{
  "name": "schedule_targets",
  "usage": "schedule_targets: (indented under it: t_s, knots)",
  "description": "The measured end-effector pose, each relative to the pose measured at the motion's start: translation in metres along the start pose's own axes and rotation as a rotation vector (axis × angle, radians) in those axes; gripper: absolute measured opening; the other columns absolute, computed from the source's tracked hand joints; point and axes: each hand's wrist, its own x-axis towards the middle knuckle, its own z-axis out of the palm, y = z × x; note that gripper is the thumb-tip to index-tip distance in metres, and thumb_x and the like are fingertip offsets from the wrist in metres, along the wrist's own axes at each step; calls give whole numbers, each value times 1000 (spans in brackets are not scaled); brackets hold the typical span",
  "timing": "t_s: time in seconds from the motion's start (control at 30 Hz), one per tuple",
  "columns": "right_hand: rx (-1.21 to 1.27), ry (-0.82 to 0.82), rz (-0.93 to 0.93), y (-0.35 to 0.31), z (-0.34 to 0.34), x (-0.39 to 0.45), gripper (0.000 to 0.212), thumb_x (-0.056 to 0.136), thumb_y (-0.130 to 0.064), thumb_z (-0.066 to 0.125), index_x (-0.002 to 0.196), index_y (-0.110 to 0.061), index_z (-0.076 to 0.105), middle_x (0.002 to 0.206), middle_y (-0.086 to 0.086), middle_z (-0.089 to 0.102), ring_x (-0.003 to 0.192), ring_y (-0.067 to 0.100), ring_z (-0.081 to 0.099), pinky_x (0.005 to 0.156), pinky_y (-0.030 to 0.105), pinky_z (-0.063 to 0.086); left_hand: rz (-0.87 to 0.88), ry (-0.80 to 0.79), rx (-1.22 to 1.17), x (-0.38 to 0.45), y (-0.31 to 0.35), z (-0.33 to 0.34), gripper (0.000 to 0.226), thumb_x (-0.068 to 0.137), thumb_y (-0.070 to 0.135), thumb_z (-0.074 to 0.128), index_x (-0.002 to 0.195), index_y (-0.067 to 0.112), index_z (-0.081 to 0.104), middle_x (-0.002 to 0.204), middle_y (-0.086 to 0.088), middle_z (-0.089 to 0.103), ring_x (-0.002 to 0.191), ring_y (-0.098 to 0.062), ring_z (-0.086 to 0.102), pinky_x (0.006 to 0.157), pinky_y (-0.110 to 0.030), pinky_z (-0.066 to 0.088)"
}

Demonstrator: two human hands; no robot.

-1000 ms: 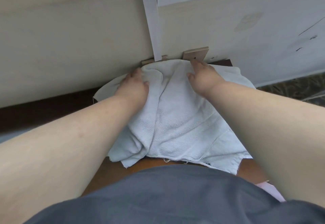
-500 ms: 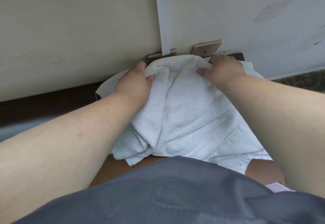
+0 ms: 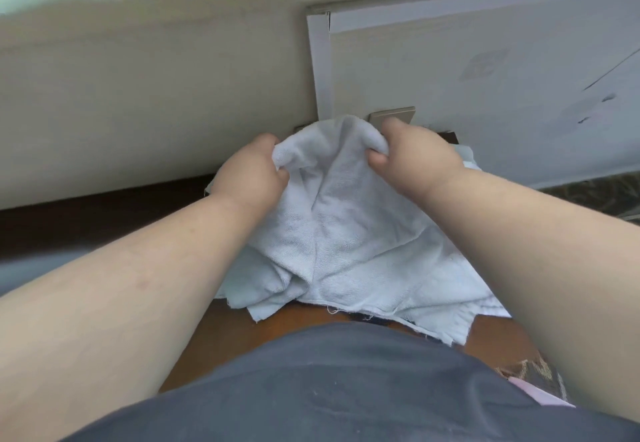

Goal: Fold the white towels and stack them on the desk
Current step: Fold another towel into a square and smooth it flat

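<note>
A crumpled white towel [image 3: 346, 233] lies in a loose heap on the brown wooden desk [image 3: 225, 337], right against the wall. My left hand [image 3: 252, 174] grips the towel's far left edge, fingers curled into the cloth. My right hand [image 3: 415, 157] pinches the far right part of that same edge. Between the two hands the far edge is raised off the desk in a hump. More white cloth [image 3: 464, 161] shows beneath and behind my right wrist; whether it is a separate towel I cannot tell.
A cream wall [image 3: 156, 95] stands close behind the desk, with a pale panel [image 3: 485, 70] and a small tan plate [image 3: 393, 115] at its foot. My grey shirt [image 3: 346, 389] fills the bottom of the view. Patterned floor [image 3: 595, 192] shows at right.
Both hands went from lying on the towel's far part to gripping its far edge and lifting it toward me. The view has tilted up slightly.
</note>
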Motion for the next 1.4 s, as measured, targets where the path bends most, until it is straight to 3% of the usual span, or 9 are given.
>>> schedule_targets:
  t_s: [0.13, 0.27, 0.4, 0.57, 0.73, 0.87, 1.1, 1.23, 1.4]
  knots:
    - [43, -1, -63, -43, -13, -18, 22, 85, -33, 50, 73, -23, 35, 65, -4, 49, 56, 14, 45, 47, 30, 24, -51, 57, -45, -25, -9, -22, 14, 83, 31, 51, 93, 33, 41, 74, 10, 53, 63, -11, 50, 52, -29, 35]
    - [25, -7, -185, -91, -19, -38, 17, 85, -31, 52, 81, -22, 38, 64, -2, 48, 55, 14, 43, 46, 29, 26, -98, 116, -84, -56, -19, -47, 16, 82, 33, 49, 97, 36, 44, 76, 12, 54, 64, -6, 50, 51, -26, 35]
    - [31, 24, -257, -140, -22, -51, 31, 82, -27, 53, 70, -24, 25, 60, -1, 45, 52, 13, 40, 45, 30, 21, -119, 169, -95, -87, -42, -78, 20, 81, 33, 49, 101, 37, 45, 78, 13, 55, 67, -5, 51, 56, -30, 40]
    - [51, 56, -337, -211, -15, -67, 30, 83, -30, 54, 72, -25, 27, 60, -3, 45, 52, 13, 41, 45, 29, 21, -149, 260, -77, -120, -88, -122, 25, 82, 32, 50, 107, 36, 46, 78, 15, 53, 68, -8, 51, 59, -32, 40]
    - [-117, 93, -501, -292, 0, -85, 25, 89, -33, 54, 84, -26, 31, 64, -5, 41, 52, 13, 37, 46, 28, 20, -161, 320, -60, -155, -160, -167, 24, 83, 33, 50, 106, 37, 45, 77, 15, 53, 69, -5, 50, 54, -30, 37]
    - [-214, 76, -434, -355, 18, -102, 23, 91, -32, 53, 86, -25, 32, 73, -3, 44, 58, 18, 44, 49, 30, 28, -154, 319, -33, -183, -230, -208, 25, 85, 33, 48, 110, 36, 45, 80, 13, 53, 69, -3, 49, 51, -28, 33]
    - [-205, 98, -380, -460, 55, -129, 21, 90, -35, 52, 88, -21, 36, 74, -3, 41, 69, 29, 49, 55, 34, 34, -102, 387, 40, -214, -359, -292, 24, 84, 32, 50, 108, 29, 48, 86, 6, 55, 78, -23, 52, 66, -34, 41]
    - [-173, 77, -404, -513, 82, -134, 21, 89, -36, 51, 88, -23, 35, 72, -4, 42, 61, 22, 43, 50, 32, 29, -125, 381, 101, -225, -418, -325, 15, 83, 33, 49, 97, 34, 42, 79, 10, 51, 73, -22, 51, 60, -34, 38]
    - [-146, 5, -452, -572, 110, -120, 15, 88, -35, 49, 90, -26, 37, 72, -4, 46, 60, 14, 43, 49, 31, 29, -228, 371, 145, -241, -482, -342, 19, 84, 33, 50, 102, 36, 43, 82, 10, 51, 75, -23, 51, 52, -30, 33]
